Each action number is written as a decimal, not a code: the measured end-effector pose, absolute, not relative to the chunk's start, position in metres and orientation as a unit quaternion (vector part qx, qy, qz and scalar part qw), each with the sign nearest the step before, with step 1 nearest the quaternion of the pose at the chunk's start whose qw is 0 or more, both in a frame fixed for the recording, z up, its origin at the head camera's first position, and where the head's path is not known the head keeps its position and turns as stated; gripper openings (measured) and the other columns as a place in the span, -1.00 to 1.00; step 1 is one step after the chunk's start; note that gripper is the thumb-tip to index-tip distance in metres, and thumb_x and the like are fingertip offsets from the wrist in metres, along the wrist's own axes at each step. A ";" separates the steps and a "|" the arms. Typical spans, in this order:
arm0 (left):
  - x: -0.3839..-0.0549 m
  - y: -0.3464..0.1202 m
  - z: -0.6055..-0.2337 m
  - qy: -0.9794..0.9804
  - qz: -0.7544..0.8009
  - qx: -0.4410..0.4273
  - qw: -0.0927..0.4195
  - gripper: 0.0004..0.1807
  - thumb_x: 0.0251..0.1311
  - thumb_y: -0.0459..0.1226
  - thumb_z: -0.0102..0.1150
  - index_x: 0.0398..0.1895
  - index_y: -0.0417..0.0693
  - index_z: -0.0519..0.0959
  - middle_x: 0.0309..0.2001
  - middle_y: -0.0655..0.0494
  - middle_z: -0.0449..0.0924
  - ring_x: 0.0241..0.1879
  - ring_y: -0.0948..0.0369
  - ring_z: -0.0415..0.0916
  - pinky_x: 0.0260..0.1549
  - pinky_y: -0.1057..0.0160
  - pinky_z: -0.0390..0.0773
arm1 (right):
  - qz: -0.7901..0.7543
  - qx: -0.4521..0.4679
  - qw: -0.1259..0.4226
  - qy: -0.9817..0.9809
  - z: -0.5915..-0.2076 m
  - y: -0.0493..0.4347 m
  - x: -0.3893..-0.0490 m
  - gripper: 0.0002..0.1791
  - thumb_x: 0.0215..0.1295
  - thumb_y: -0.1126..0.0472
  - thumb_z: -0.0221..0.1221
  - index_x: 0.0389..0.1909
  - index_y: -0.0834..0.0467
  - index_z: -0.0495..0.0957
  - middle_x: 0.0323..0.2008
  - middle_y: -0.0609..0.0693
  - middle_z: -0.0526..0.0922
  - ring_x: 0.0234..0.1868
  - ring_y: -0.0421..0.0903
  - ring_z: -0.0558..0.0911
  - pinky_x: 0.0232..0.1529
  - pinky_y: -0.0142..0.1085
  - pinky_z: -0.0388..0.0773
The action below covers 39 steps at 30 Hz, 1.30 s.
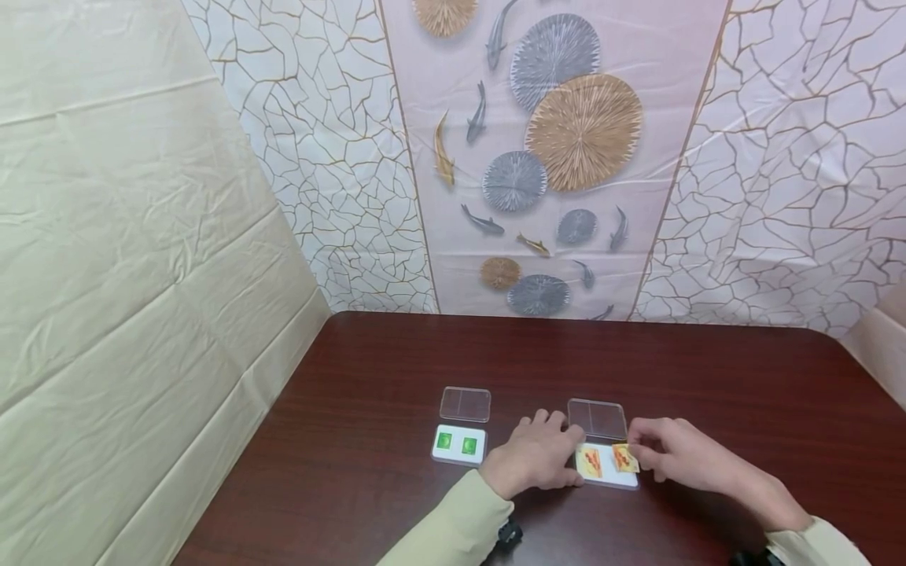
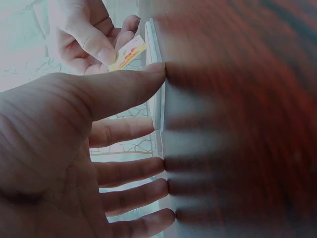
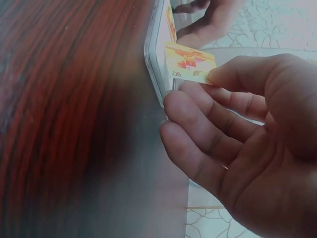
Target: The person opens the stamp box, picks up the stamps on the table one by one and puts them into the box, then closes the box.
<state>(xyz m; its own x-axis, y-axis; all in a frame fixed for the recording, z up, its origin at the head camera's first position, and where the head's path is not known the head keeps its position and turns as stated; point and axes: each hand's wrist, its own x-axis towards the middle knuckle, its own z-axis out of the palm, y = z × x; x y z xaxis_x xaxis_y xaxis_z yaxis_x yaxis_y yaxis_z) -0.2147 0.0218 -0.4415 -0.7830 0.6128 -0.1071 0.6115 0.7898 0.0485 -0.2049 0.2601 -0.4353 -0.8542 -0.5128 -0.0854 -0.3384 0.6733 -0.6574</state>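
My right hand (image 1: 672,452) pinches an orange-and-yellow stamp (image 3: 190,62) between thumb and forefinger, tilted over the right half of a small case with a white insert (image 1: 607,476). A similar stamp (image 1: 590,462) lies flat on the left half of that insert. At the case's left side, my left hand (image 1: 538,454) rests with fingers spread and nearly straight. Its thumb (image 2: 143,79) touches the case's edge, and the other fingertips reach down to the table. Behind the case lies a clear lid (image 1: 598,419), partly overlapped by the left hand's fingers.
To the left on the dark wooden table (image 1: 340,472) is another white-lined case (image 1: 458,456) bearing two green stamps (image 1: 469,446). A clear lid (image 1: 465,404) lies just behind it. Patterned cloth (image 1: 538,236) hangs along the table's far edge; plain cream cloth (image 1: 177,283) hangs at left.
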 end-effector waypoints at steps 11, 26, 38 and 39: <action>-0.215 0.022 -0.443 0.945 0.005 0.321 0.055 -0.45 0.08 0.22 0.30 0.14 0.36 0.48 0.17 0.24 0.45 0.03 0.26 0.36 -0.10 0.27 0.41 | -0.298 -0.212 0.133 0.921 -0.438 0.249 -0.207 -0.91 0.33 0.22 0.14 -0.39 0.03 0.50 -0.58 -0.17 0.49 -0.66 -0.29 0.48 -0.62 -0.39 0.43; -0.216 0.023 -0.445 0.946 0.008 0.319 0.054 -0.48 0.07 0.22 0.31 0.09 0.37 0.48 0.14 0.24 0.46 0.01 0.27 0.36 -0.14 0.28 0.39 | -0.255 -0.190 0.111 0.942 -0.447 0.242 -0.209 -0.80 0.20 0.26 0.16 -0.58 -0.02 0.44 -0.71 -0.21 0.44 -0.72 -0.30 0.42 -0.68 -0.42 0.33; -0.215 0.023 -0.444 0.947 0.006 0.318 0.053 -0.48 0.06 0.22 0.31 0.08 0.36 0.49 0.13 0.24 0.46 0.01 0.26 0.36 -0.13 0.27 0.40 | -0.241 -0.200 0.091 0.945 -0.450 0.242 -0.209 -0.78 0.17 0.23 0.20 -0.59 -0.03 0.40 -0.70 -0.22 0.40 -0.71 -0.33 0.37 -0.65 -0.43 0.28; -0.215 0.024 -0.443 0.947 0.007 0.318 0.053 -0.48 0.06 0.22 0.32 0.08 0.36 0.49 0.13 0.24 0.46 0.01 0.26 0.36 -0.14 0.27 0.40 | -0.240 -0.198 0.092 0.946 -0.450 0.242 -0.209 -0.78 0.17 0.23 0.20 -0.59 -0.03 0.40 -0.69 -0.22 0.40 -0.70 -0.32 0.37 -0.64 -0.43 0.27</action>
<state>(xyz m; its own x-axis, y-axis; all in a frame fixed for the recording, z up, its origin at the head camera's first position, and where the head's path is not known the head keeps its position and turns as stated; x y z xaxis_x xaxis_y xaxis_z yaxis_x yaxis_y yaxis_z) -0.2149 0.0235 -0.4433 -0.7927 0.6022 -0.0953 0.6007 0.7981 0.0463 -0.2089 0.2418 -0.4501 -0.9046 -0.4190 -0.0784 -0.3311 0.8065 -0.4899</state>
